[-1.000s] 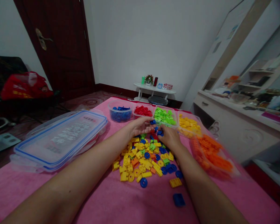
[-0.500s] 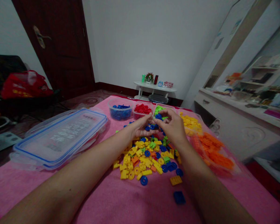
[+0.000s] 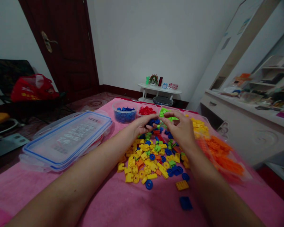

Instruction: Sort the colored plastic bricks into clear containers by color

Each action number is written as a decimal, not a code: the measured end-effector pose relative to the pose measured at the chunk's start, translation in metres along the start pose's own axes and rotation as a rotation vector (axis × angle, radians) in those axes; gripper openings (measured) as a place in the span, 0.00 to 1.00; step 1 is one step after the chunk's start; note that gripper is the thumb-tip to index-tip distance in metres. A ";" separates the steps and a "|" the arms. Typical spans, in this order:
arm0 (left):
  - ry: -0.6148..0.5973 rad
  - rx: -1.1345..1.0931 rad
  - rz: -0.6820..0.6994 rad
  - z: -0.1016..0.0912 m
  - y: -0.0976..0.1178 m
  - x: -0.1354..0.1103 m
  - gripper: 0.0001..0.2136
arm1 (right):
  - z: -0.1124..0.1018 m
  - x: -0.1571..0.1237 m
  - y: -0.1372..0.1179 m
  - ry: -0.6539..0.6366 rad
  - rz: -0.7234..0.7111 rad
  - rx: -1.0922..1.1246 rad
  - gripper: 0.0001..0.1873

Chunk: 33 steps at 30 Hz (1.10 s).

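Note:
My left hand (image 3: 142, 124) is curled around several blue toy bricks (image 3: 153, 121), held above the far side of the pile. Close on its right, my right hand (image 3: 181, 126) has its thumb and fingers apart, and I see nothing between them. Below both hands spreads a loose pile of toy bricks (image 3: 146, 160), mostly yellow, mixed with blue wheels, green and orange pieces. Behind the hands stand a round tub of blue bricks (image 3: 125, 115), a box of red bricks (image 3: 146, 110) and a box of green bricks (image 3: 164, 112), partly hidden by my right hand.
Clear lids with blue rims (image 3: 68, 138) lie stacked at the left of the pink cloth (image 3: 123, 205). On the right are yellow bricks (image 3: 200, 126) and orange bricks (image 3: 223, 154) in containers. A blue square piece (image 3: 186, 203) lies near the front.
My right hand has moved slightly away from the left, and its fingers have parted. My left hand has closed around the blue bricks that lay on its open palm. The view has shifted slightly.

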State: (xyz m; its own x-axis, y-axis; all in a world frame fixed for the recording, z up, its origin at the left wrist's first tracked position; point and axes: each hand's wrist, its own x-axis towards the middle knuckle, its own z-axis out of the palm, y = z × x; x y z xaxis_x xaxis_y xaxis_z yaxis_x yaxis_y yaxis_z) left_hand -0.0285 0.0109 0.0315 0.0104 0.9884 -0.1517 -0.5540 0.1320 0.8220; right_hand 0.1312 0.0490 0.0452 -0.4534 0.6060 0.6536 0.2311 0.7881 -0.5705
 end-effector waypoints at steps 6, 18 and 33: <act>0.685 0.442 0.808 -0.036 0.059 -0.019 0.12 | 0.000 0.000 0.006 0.024 0.011 -0.002 0.11; 0.991 1.639 0.740 -0.104 0.041 -0.005 0.12 | 0.010 -0.005 0.025 -0.075 0.027 -0.092 0.09; 0.829 1.846 0.433 -0.085 0.037 -0.011 0.15 | 0.020 -0.016 0.040 -0.633 0.274 -0.566 0.12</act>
State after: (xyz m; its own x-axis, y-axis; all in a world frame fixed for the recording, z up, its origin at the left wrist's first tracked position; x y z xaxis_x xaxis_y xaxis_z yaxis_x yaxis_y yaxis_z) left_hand -0.1195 -0.0018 0.0172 -0.4504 0.7779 0.4382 0.8924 0.3773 0.2474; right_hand 0.1306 0.0688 0.0017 -0.6713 0.7402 0.0378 0.7159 0.6608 -0.2254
